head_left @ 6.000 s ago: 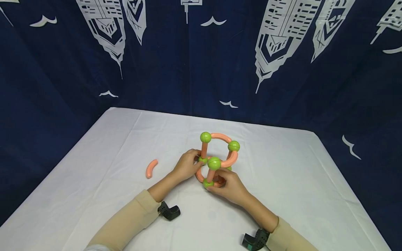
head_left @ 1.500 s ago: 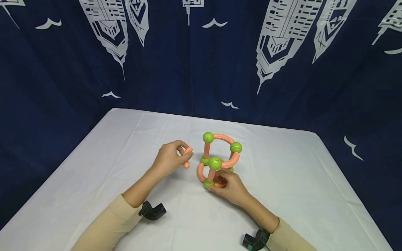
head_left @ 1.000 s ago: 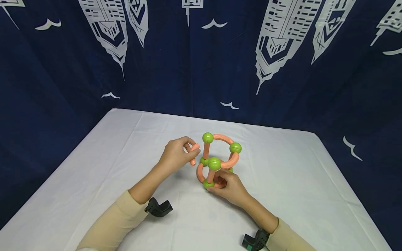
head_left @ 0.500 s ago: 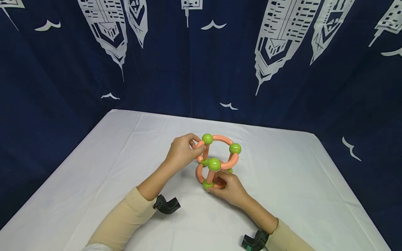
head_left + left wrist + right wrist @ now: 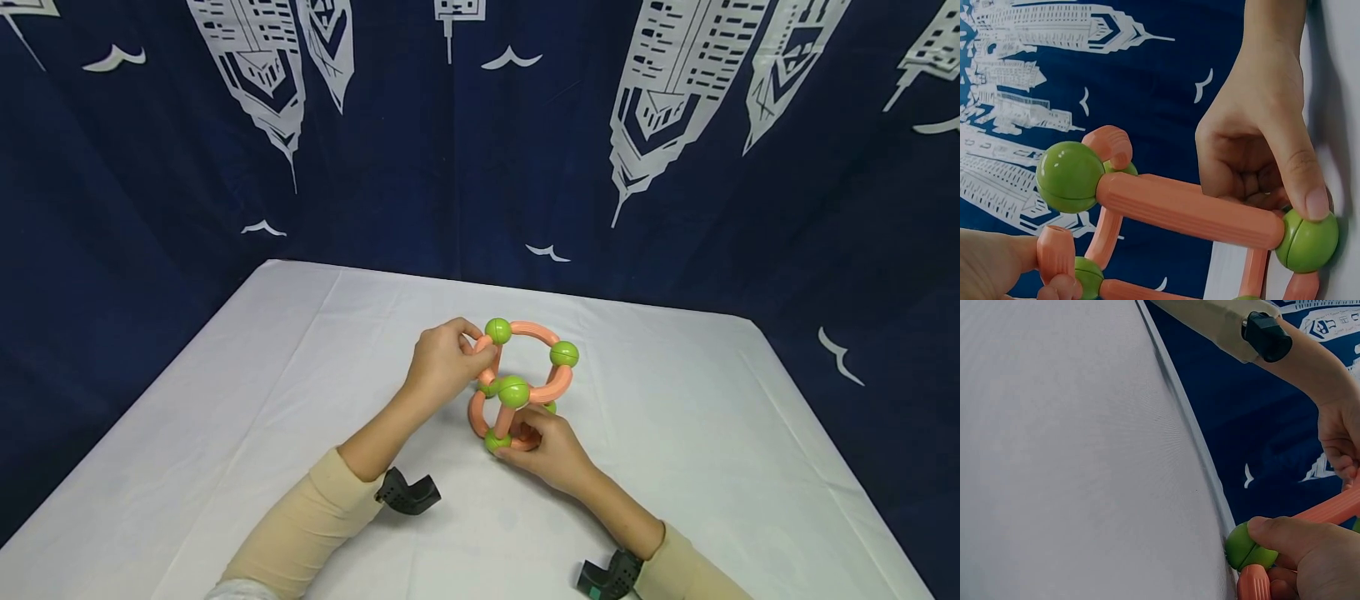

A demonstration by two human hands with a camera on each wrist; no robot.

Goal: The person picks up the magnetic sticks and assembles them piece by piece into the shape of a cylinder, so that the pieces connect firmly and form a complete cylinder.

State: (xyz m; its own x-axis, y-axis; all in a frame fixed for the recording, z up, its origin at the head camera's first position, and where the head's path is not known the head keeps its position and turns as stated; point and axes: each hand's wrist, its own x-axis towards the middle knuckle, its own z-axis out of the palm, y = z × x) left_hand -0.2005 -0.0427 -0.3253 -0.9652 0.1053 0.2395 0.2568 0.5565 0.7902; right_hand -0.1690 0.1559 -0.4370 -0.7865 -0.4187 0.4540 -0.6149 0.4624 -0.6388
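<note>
My left hand (image 5: 442, 362) pinches a curved orange rod (image 5: 1055, 256) between thumb and fingers at the left of the frame's top. The frame joins green balls and orange rods, straight uprights between curved ones. One end of the pinched rod is right at the back upper ball (image 5: 498, 331); its other end stands apart from the front upper ball (image 5: 1069, 177) in the left wrist view. Low at the front, my right hand (image 5: 555, 450) grips the frame, thumb on the lower green ball (image 5: 1250, 547). The right fingers are partly hidden behind the upright rod (image 5: 1191, 209).
A white cloth covers the table (image 5: 675, 417) under the frame. Behind its far edge hangs a dark blue curtain (image 5: 450, 167) with white building prints. A black wrist camera (image 5: 408, 492) sits on the left sleeve, another camera (image 5: 611, 575) on the right.
The left hand let go of the frame, took the loose curved rod from the table at left, and brought it right to the frame's upper left. The right hand has kept its grip.
</note>
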